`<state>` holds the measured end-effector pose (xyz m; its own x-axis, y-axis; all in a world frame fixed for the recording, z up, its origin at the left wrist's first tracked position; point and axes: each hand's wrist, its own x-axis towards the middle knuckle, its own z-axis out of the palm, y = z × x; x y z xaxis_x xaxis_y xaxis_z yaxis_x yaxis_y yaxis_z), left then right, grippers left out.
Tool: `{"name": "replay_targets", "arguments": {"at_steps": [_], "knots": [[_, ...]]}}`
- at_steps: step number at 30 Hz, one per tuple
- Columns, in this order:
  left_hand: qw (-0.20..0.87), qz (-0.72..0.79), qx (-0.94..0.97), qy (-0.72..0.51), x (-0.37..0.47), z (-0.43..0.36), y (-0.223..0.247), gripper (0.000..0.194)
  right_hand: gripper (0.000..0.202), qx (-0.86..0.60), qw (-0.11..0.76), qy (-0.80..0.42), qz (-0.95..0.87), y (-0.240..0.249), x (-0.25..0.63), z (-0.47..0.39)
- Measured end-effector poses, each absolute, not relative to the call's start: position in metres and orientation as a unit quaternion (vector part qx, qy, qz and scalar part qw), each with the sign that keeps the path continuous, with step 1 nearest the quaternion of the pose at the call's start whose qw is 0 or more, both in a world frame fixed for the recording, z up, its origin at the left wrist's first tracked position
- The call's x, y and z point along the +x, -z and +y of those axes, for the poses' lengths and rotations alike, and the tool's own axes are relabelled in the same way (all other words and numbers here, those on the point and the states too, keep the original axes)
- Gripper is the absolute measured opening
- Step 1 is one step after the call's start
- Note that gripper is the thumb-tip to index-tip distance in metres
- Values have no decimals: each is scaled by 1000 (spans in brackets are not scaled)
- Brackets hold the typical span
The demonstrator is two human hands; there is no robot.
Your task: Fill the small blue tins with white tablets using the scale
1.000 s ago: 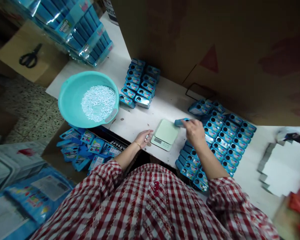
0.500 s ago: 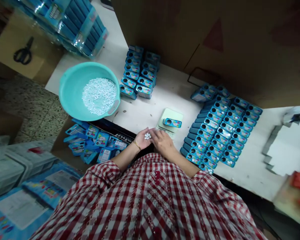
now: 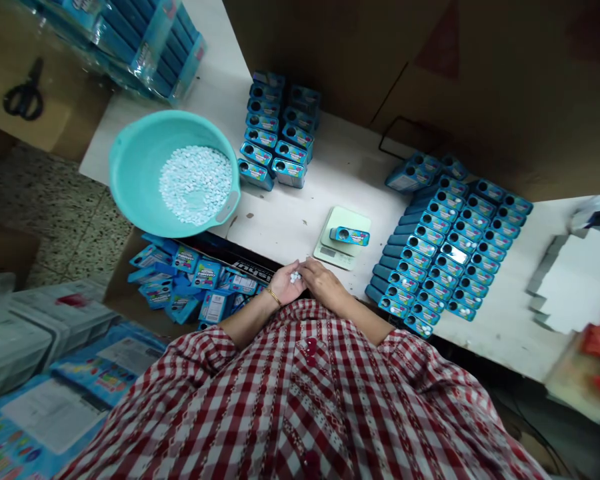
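Box point(image 3: 351, 236), blue, one: on the plate of the pale scale point(image 3: 329, 255), holed face up, touched by neither hand. A second ago it was in the right hand point(image 3: 324, 280) at the scale's edge; its release seems to free that hand for the white pieces point(image 3: 295, 276).

Right hand: fingers bent, tips at the left hand point(image 3: 283, 285); whether they pinch anything, cannot tell.

Left hand: palm up, loosely cupped, not closed, bearing several white pieces.

Right of scale: close-set rows of like boxes point(image 3: 435, 250), some with white bits on top.

Left of scale: smaller group of boxes point(image 3: 280, 137); teal bowl point(image 3: 133, 177), part filled with white pellets point(image 3: 195, 183).

Nearer, below bowl: loose heap of blue packs point(image 3: 206, 275).
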<state>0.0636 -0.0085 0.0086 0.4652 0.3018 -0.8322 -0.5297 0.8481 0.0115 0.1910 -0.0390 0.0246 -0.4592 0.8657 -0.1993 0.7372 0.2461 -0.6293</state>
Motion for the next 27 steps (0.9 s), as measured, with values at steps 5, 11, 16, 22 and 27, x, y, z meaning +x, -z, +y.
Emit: {"name": "replay_targets", "arguments": {"at_steps": [5, 11, 16, 22, 27], "knots": [[848, 453, -135, -240, 75, -3, -15, 24, 27, -542, 83, -325, -771, -25, 196, -37], [855, 436, -134, -247, 96, 6, -23, 24, 25, -581, 146, -311, -738, -36, 223, -28], [874, 404, -101, -250, 107, 18, -27, 28, 24, -638, 185, -227, -712, -43, 256, -3], [872, 407, -96, -254, 97, 19, -25, 29, 26, -655, 137, -178, -722, -43, 274, 9], [874, 395, -107, -263, 89, 9, -18, 31, 30, -606, 127, -173, -766, -51, 239, -22]]}}
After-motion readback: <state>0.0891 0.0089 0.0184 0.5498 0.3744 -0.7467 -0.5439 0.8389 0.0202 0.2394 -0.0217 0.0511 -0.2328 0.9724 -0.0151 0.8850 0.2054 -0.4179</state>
